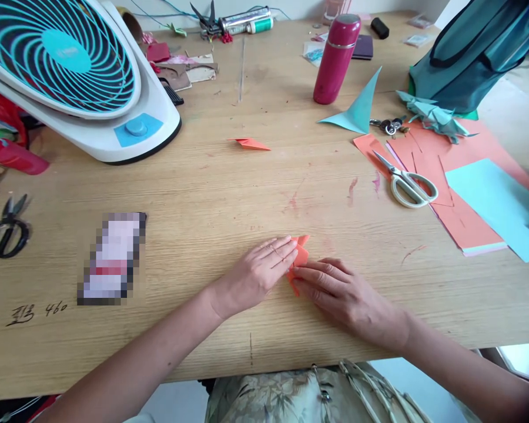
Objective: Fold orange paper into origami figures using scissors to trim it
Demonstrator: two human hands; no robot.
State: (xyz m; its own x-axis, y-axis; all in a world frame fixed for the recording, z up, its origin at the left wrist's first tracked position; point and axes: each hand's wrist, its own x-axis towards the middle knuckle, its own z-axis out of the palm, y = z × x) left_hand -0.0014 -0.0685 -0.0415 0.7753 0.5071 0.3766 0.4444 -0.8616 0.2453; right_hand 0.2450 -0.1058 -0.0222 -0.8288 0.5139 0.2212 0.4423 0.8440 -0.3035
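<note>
A small piece of folded orange paper [302, 255] lies on the table between my two hands, with pointed ends showing above and below the fingers. My left hand [264, 267] comes from the left, its fingers together and pressed on the upper part of the paper. From the right, my right hand [341, 291] grips the lower part with bent fingers. The fingers cover much of the paper, so its full shape is hidden. Farther up the table lies another folded orange paper piece [252, 144], apart from both hands.
White-handled scissors [409, 183] rest on orange sheets [471, 226] at right, near a blue sheet [502, 205] and folded teal paper [357, 111]. A magenta bottle [337, 61] stands behind. A fan [145, 132], a phone [112, 258] and black scissors [9, 229] occupy the left.
</note>
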